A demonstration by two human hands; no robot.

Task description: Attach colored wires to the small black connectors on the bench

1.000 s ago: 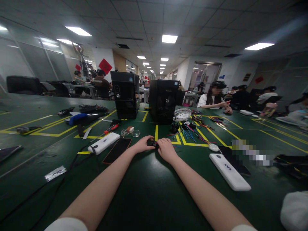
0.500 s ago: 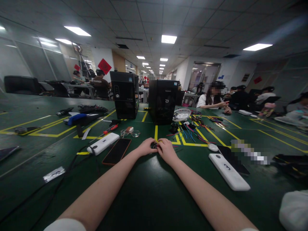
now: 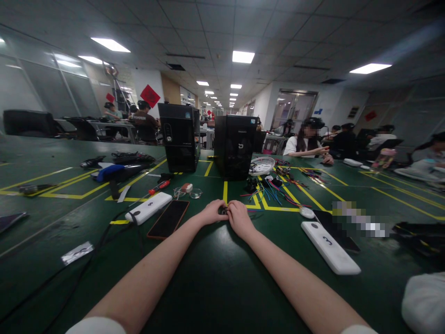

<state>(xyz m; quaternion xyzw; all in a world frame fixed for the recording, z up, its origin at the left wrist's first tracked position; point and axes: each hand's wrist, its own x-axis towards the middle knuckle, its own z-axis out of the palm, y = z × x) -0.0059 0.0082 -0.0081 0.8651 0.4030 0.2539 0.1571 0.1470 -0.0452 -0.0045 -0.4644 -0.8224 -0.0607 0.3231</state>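
Black, or nearly so, the small part sits between the two hands just above or on the green counter, near the foot of a yellow tape strip. The left hand has a narrow grip, thumb and fingers curved round the part; the right hand meets it from the other side with bent fingers, its tips pinching the near end, though its thumb is mostly hidden. What the fingertips press on is too small to tell.

For good handling, the left would do best as a steady clamp, with the right making the finer movements. Resting both wrists on the counter should quiet any shake, and a low hold would make a slip harmless. Spreading the right fingers slightly would give a clearer sight of the part. The loose wires beyond the right hand could snag if it swings outward.
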